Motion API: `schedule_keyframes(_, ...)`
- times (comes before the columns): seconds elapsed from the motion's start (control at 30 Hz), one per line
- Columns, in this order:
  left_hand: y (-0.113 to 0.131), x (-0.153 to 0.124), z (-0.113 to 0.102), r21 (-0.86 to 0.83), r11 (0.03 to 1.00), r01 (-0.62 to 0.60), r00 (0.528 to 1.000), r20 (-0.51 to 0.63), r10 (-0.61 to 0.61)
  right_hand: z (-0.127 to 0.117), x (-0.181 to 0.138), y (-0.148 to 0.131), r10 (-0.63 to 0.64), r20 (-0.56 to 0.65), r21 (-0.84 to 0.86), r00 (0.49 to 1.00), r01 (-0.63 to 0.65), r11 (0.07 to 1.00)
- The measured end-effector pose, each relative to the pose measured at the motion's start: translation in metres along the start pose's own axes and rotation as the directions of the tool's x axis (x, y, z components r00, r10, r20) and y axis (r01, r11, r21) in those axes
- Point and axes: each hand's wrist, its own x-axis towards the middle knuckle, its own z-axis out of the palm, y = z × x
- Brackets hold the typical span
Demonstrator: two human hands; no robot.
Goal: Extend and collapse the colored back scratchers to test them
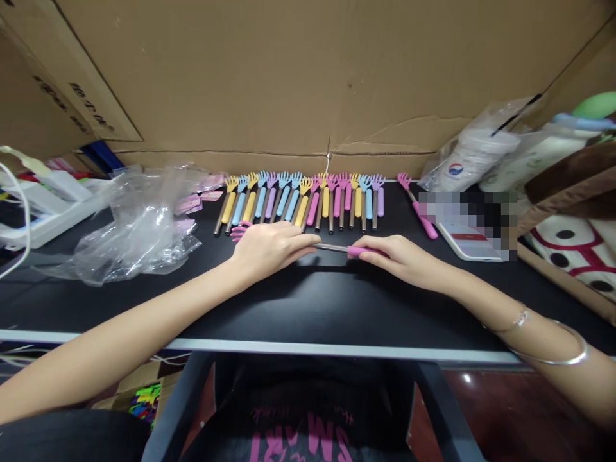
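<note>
Between my two hands a back scratcher [332, 247] with a metal rod lies level, just above the black table. My left hand [272, 253] is closed around its claw end; pink claw tips stick out to the left of the knuckles. My right hand [397, 256] grips the pink handle at the other end. Behind my hands stretches a row of back scratchers [289, 204] in yellow, blue, purple and pink, claws towards the cardboard wall. Apart from the row, a single pink back scratcher [423, 218] lies to the right, beside a phone [474, 239].
Clear plastic bags [139, 224] are heaped on the left near a white power strip [62, 208]. A bagged drink cup [474, 157] and a bottle stand at the back right. A cardboard wall [308, 83] rises behind the black table [298, 308]. Below is an open box [139, 391].
</note>
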Motion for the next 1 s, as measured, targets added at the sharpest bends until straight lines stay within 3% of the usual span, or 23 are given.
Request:
schedule_keyframes(0.27,0.002,-0.001,0.005,-0.121,0.989,0.081,0.997,0.029,-0.078,0.000,-0.002,0.003,0.004,-0.031,-0.085,1.000,-0.007,0.996)
schedule_keyframes(0.4,0.003,0.000,0.006,-0.237,0.956,0.175,0.980,0.139,-0.145,0.001,-0.004,0.002,-0.009,-0.091,-0.240,0.996,-0.013,0.971)
schedule_keyframes(0.6,0.004,0.002,0.005,-0.533,0.729,0.430,0.882,0.420,-0.214,0.003,-0.007,-0.008,-0.161,-0.221,-0.534,0.962,0.019,0.845)
schedule_keyframes(0.73,0.003,0.004,0.004,-0.615,0.614,0.494,0.845,0.507,-0.171,0.004,-0.008,-0.014,-0.236,-0.265,-0.647,0.935,0.010,0.762)
schedule_keyframes(0.87,0.003,0.005,0.002,-0.593,0.656,0.467,0.863,0.468,-0.191,0.004,-0.008,-0.017,-0.263,-0.281,-0.689,0.923,-0.003,0.725)
schedule_keyframes(1.0,0.003,0.004,0.003,-0.492,0.772,0.404,0.902,0.354,-0.246,0.005,-0.007,-0.015,-0.231,-0.291,-0.630,0.928,-0.005,0.776)
